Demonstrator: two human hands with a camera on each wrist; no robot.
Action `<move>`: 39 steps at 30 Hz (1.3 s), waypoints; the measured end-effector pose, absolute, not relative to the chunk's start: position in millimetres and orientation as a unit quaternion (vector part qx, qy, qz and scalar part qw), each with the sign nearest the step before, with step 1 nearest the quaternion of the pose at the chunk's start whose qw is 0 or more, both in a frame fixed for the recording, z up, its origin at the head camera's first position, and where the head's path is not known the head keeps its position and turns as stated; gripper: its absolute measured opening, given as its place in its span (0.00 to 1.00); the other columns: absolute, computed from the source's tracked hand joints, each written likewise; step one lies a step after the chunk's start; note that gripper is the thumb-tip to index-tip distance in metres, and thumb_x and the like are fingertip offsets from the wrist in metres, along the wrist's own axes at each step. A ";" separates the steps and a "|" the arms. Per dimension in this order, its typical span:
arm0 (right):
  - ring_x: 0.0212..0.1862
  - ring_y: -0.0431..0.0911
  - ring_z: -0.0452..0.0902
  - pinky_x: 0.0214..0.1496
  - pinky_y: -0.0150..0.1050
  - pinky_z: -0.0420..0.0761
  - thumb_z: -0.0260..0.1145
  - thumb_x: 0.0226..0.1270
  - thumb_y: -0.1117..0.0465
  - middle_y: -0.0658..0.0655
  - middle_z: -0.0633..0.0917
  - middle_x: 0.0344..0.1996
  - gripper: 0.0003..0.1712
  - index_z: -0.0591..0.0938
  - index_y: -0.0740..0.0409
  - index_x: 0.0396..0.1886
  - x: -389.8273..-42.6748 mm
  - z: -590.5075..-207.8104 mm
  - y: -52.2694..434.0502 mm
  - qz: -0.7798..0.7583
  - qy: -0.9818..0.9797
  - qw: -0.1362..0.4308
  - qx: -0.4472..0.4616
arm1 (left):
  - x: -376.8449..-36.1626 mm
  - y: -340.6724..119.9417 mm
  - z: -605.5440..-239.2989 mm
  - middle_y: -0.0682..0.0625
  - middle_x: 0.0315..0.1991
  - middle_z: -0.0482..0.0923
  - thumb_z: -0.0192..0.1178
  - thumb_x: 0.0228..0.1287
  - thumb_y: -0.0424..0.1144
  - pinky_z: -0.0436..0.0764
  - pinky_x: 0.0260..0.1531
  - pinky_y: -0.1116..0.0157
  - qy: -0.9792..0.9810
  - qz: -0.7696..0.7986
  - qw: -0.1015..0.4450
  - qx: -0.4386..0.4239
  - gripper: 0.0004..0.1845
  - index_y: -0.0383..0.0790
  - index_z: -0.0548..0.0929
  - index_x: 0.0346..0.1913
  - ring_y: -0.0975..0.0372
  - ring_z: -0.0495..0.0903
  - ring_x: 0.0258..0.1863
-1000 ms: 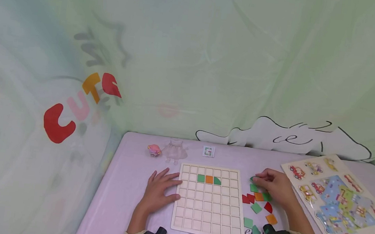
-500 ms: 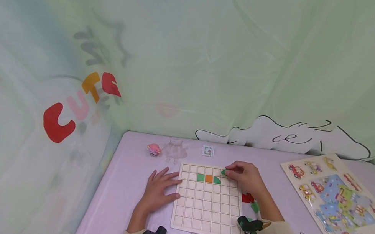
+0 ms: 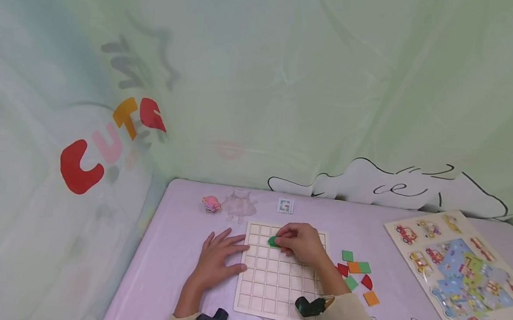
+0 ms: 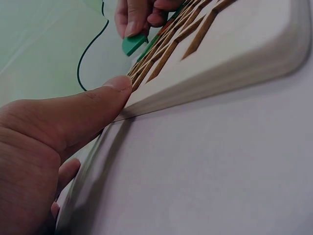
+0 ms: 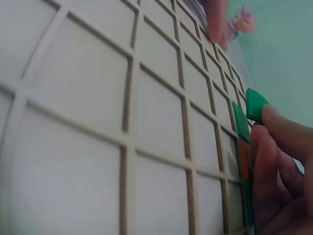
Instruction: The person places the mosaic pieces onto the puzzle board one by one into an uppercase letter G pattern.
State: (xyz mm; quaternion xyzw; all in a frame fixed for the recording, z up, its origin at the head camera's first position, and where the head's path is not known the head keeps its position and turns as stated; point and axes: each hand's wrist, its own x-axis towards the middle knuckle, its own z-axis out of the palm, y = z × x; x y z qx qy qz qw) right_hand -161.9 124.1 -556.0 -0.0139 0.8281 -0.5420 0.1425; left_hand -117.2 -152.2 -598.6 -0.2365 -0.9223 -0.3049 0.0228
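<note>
A pale wooden grid board (image 3: 270, 293) lies on the lilac table. My right hand (image 3: 299, 243) hovers over its upper rows and pinches a small green piece (image 3: 273, 241) at the fingertips; the right wrist view shows that green piece (image 5: 254, 105) just above the cells, with green and orange tiles in the row below it. My left hand (image 3: 216, 261) lies flat with spread fingers beside the board's left edge. Its thumb (image 4: 93, 105) touches the board rim (image 4: 205, 83). The green piece (image 4: 133, 44) shows in the left wrist view too.
Loose green, red and orange pieces (image 3: 357, 277) lie right of the board. A vehicle puzzle board (image 3: 466, 281) sits at the far right. A small pink toy (image 3: 210, 205) and a small square card (image 3: 285, 206) rest near the back edge. A green curtain hangs behind.
My right hand carried a green piece from the loose pile leftward across the board to its upper left part. The left hand stayed still.
</note>
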 end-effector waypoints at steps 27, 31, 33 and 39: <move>0.20 0.40 0.75 0.32 0.36 0.73 0.78 0.60 0.56 0.44 0.82 0.21 0.03 0.90 0.45 0.31 -165.1 -564.6 98.2 -0.440 0.893 0.085 -0.046 | -117.1 -152.1 -598.6 0.55 0.72 0.74 0.67 0.62 0.59 0.46 0.74 0.33 -0.922 -0.311 0.014 -0.232 0.27 0.56 0.84 0.63 0.47 0.59 0.79; 0.20 0.39 0.74 0.32 0.35 0.72 0.78 0.59 0.55 0.44 0.81 0.21 0.03 0.90 0.45 0.31 -165.0 -565.3 97.6 -0.426 0.900 0.076 -0.048 | -116.7 -152.4 -598.6 0.56 0.72 0.73 0.66 0.62 0.60 0.46 0.75 0.34 -0.923 -0.309 0.008 -0.230 0.28 0.56 0.83 0.64 0.48 0.58 0.79; 0.21 0.39 0.73 0.33 0.35 0.71 0.78 0.59 0.56 0.44 0.81 0.21 0.03 0.91 0.46 0.31 -164.7 -564.6 97.0 -0.424 0.901 0.074 -0.047 | -116.8 -152.6 -598.9 0.57 0.73 0.73 0.66 0.62 0.60 0.45 0.75 0.34 -0.923 -0.310 0.006 -0.229 0.28 0.56 0.83 0.64 0.48 0.58 0.80; 0.21 0.40 0.73 0.33 0.36 0.70 0.79 0.58 0.58 0.45 0.81 0.22 0.03 0.91 0.48 0.32 -162.3 -560.4 95.9 -0.430 0.899 0.074 -0.038 | -117.1 -152.8 -599.2 0.57 0.72 0.73 0.66 0.62 0.59 0.44 0.75 0.34 -0.922 -0.312 0.004 -0.228 0.27 0.57 0.83 0.63 0.48 0.58 0.80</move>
